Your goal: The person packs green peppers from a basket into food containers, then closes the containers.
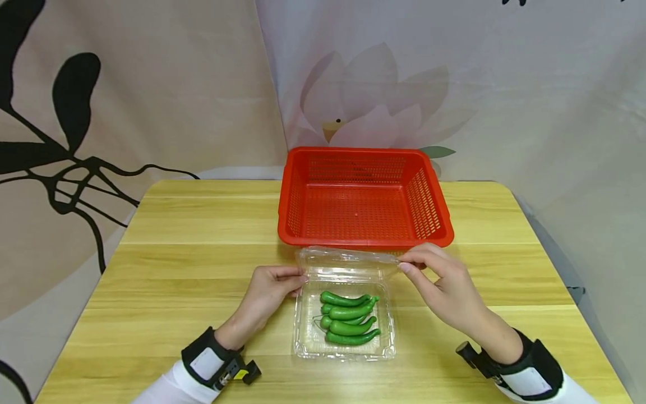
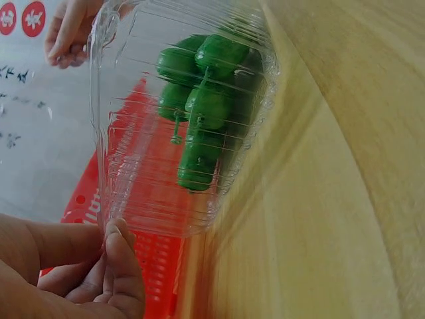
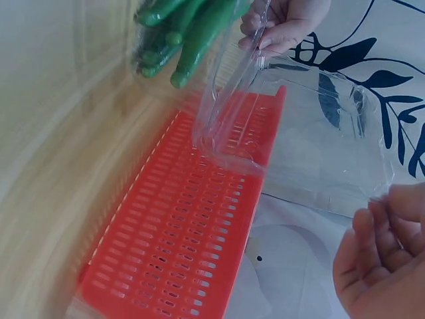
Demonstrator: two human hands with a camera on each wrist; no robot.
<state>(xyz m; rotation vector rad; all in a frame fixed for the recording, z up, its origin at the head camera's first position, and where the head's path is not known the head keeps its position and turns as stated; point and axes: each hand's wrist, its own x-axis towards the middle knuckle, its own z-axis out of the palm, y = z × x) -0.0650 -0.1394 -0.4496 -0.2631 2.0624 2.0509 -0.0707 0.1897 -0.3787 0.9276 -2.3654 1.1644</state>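
A clear plastic clamshell box (image 1: 345, 353) stands on the table in front of the basket, its hinged lid (image 1: 348, 259) raised at the far side. Several green chili peppers (image 1: 350, 317) lie stacked in its base. My left hand (image 1: 275, 292) pinches the box's rim at the far left corner, thumb and finger meeting on the edge in the left wrist view. With thumb and fingertips, my right hand (image 1: 444, 283) pinches the lid's right corner. In the right wrist view the lid (image 3: 325, 146) stretches between both hands, tilted up from the peppers (image 3: 199, 40).
A red perforated plastic basket (image 1: 355, 213) sits right behind the box, near the table's back edge. The wooden table (image 1: 202, 224) reaches to a printed cloth backdrop (image 1: 202, 84). Each wrist wears a black strap with a small camera (image 1: 237, 370).
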